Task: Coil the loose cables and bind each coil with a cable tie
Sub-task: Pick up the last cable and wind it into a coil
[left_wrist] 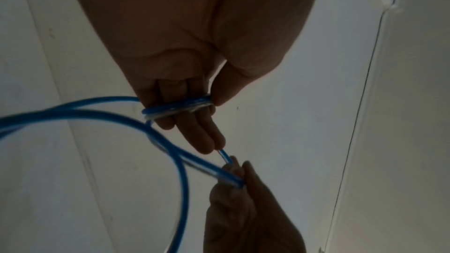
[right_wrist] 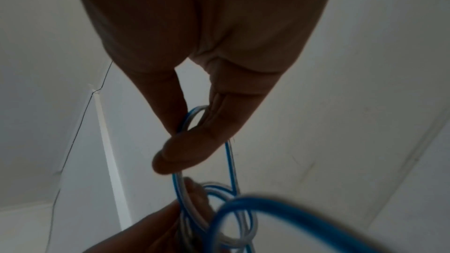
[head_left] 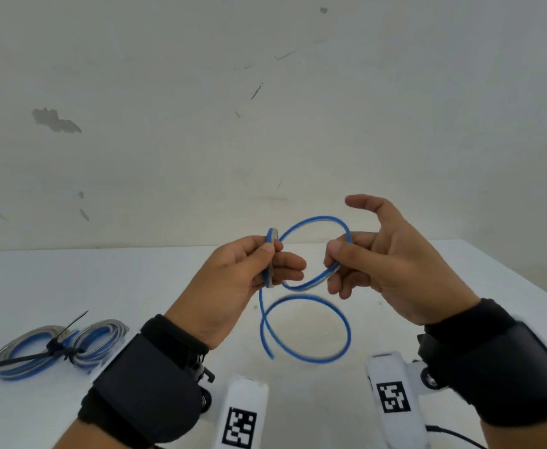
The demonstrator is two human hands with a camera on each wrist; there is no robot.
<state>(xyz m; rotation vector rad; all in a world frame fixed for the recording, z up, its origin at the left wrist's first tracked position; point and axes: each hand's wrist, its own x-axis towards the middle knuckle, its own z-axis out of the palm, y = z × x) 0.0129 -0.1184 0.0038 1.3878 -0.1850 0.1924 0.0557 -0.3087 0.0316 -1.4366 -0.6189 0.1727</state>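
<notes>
The left hand (head_left: pixel 233 273) pinches several turns of the blue cable (head_left: pixel 314 251) between thumb and curled fingers, the turns wrapped across its fingers (left_wrist: pixel 194 132). The right hand (head_left: pixel 382 264) pinches the far side of the same loop between thumb and middle finger, its index finger raised and free. Both hold the cable above the white table (head_left: pixel 460 286). Below the hands 1 slack loop hangs, blurred, its loose end pointing down. Far left on the table lies a finished coil (head_left: pixel 61 348) in 2 lobes, cinched at the middle by a black cable tie (head_left: pixel 55 346) whose tails stick out.
</notes>
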